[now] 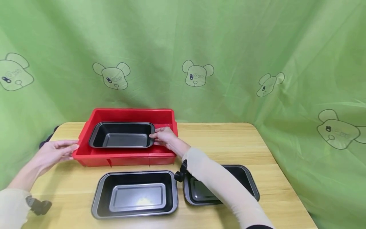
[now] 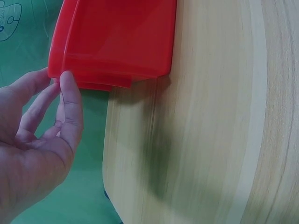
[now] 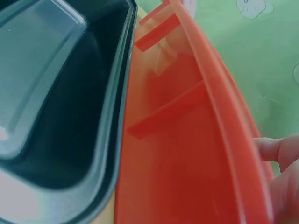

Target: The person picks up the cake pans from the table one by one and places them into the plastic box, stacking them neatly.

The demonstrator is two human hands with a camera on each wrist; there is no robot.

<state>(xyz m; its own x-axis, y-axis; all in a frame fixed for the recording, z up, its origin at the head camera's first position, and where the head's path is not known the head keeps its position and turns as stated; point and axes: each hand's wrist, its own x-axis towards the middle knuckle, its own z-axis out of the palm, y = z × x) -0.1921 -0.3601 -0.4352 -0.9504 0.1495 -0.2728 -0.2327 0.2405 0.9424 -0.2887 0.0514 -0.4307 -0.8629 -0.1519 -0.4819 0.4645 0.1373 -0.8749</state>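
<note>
A dark loaf pan (image 1: 125,140) sits inside a red plastic bin (image 1: 128,160) at the back left of the table. My right hand (image 1: 168,138) pinches the pan's right end, its thumb over the rim; in the right wrist view only some fingers (image 3: 280,154) show past the bin's wall. At the bin's left side, my left hand (image 1: 55,151) grips the rim near the corner. The left wrist view has the left hand's fingertips (image 2: 68,81) at the edge of the red bin (image 2: 117,42).
In front of the bin lies a larger dark loaf pan (image 1: 137,197). Another dark pan (image 1: 251,184) rests to its right, partly covered by my right sleeve (image 1: 226,187). A green curtain (image 1: 223,38) hangs behind and beside the wooden table (image 1: 223,140).
</note>
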